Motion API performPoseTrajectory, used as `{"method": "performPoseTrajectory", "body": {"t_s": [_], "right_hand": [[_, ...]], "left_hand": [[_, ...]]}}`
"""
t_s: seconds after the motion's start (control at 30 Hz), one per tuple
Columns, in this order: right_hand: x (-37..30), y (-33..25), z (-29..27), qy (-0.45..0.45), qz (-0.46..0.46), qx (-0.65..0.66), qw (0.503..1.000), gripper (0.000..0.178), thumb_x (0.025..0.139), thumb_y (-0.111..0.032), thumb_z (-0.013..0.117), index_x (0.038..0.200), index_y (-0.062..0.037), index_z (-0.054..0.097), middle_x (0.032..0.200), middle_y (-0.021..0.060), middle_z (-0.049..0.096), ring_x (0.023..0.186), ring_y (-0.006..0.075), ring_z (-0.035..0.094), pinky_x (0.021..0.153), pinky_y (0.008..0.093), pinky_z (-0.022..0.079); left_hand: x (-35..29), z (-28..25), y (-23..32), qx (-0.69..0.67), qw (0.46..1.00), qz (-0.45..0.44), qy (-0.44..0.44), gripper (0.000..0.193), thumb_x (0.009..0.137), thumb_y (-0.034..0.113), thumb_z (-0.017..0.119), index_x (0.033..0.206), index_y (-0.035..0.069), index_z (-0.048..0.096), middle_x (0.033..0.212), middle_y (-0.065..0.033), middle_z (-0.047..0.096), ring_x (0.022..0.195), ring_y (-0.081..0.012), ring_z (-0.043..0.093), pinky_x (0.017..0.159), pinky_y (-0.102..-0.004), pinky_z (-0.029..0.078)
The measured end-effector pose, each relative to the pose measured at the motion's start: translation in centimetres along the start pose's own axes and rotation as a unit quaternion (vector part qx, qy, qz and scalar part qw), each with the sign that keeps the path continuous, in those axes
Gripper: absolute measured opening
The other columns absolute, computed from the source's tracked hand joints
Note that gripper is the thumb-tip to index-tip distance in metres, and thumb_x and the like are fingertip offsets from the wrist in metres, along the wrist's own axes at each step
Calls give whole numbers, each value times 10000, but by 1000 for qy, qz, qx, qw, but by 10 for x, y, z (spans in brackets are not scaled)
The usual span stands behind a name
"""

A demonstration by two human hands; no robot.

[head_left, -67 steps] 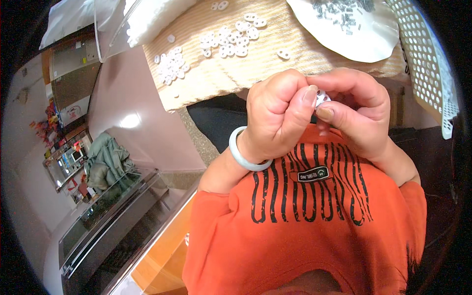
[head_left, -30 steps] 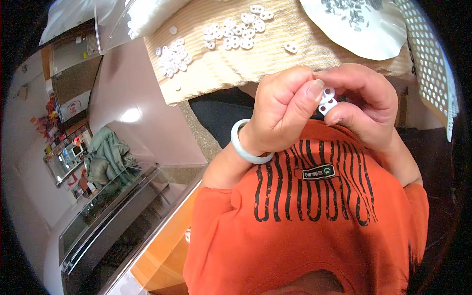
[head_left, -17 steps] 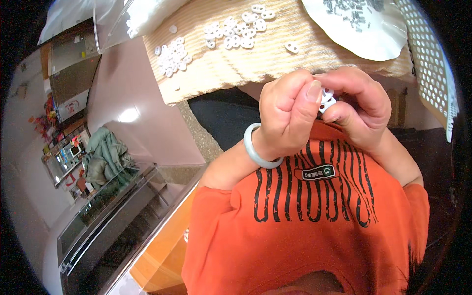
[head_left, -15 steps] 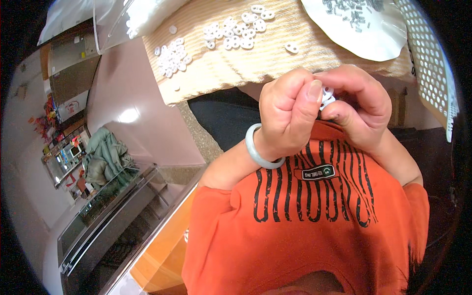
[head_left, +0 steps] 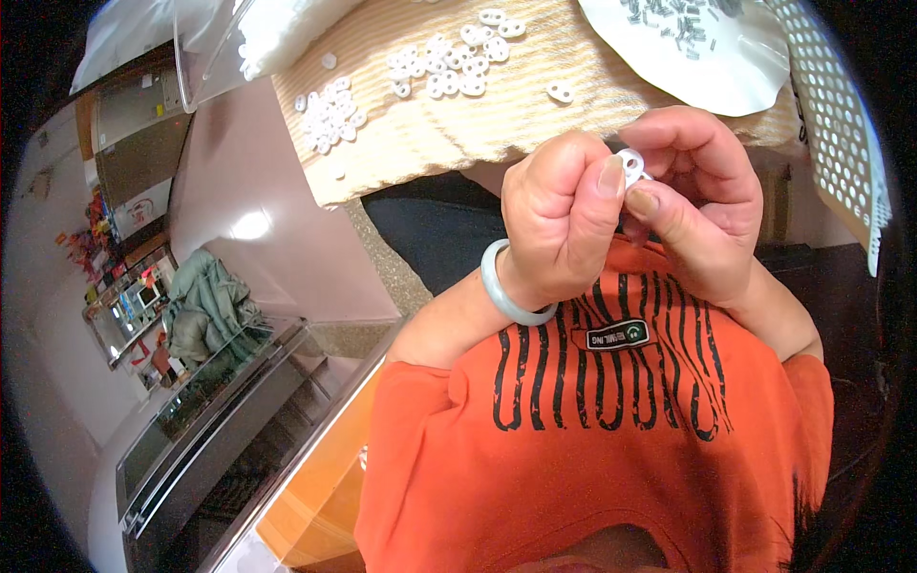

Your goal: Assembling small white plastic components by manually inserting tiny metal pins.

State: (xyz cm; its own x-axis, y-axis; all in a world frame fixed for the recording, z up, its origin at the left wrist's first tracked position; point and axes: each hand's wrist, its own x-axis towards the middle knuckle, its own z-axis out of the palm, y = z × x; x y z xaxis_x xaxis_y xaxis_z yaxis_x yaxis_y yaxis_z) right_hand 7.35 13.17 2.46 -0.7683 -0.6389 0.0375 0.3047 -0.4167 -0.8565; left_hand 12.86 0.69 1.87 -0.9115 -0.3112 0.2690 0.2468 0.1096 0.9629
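Over my lap, just off the front of the striped cloth, both hands meet at a small white two-holed plastic piece (head_left: 631, 164). My left hand (head_left: 564, 215), with a pale bangle at its wrist, pinches the piece at thumb and forefinger. From the other side my right hand (head_left: 707, 210) curls round it, the thumb tip pressed against its lower edge. One round hole faces up; the rest of the piece is partly hidden by the fingers. Loose white two-holed pieces (head_left: 447, 67) lie in groups on the cloth.
The yellow striped cloth (head_left: 411, 143) carries a smaller heap of white pieces (head_left: 332, 119) at left. A white plate (head_left: 735, 86) holds many tiny metal springs (head_left: 690, 36). At right stands a perforated white basket (head_left: 841, 134); at top left is a clear bag (head_left: 287, 33).
The white piece has turned and shows its hole more plainly. My right thumb has shifted up against it, and my right fingers have risen slightly. My left hand stays nearly in place.
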Motion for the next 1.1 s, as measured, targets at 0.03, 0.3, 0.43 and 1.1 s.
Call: {"method": "performPoseTrajectory", "body": {"t_s": [0.03,0.3,0.43,1.1], "right_hand": [[0,0,0,0,1,0,1000,288,816,15,586,1096,13,520,885,-2,545,750,46,510,677,180,428],[-2,2,5,45,17,11,999,233,842,-18,560,1071,8,521,869,7,567,733,41,509,627,166,415],[-1,4,2,32,14,7,999,227,840,-19,564,1061,10,521,885,16,578,730,43,512,621,166,415],[8,1,-14,-118,-169,-243,948,392,788,-250,663,1028,50,585,901,117,610,742,163,564,652,254,432]], "left_hand": [[0,0,2,0,1000,0,0,227,907,119,473,706,16,493,565,-44,524,477,-97,506,449,-232,406],[-6,0,2,-96,991,-88,-5,225,910,119,467,715,10,496,577,-48,547,498,-102,541,461,-230,425],[-6,-3,-1,-43,997,-57,-10,224,910,116,466,715,9,495,580,-48,551,489,-100,530,461,-231,425],[2,-17,23,71,993,-6,-92,150,847,37,480,701,3,497,580,-112,464,466,-259,449,448,-322,372]]}}
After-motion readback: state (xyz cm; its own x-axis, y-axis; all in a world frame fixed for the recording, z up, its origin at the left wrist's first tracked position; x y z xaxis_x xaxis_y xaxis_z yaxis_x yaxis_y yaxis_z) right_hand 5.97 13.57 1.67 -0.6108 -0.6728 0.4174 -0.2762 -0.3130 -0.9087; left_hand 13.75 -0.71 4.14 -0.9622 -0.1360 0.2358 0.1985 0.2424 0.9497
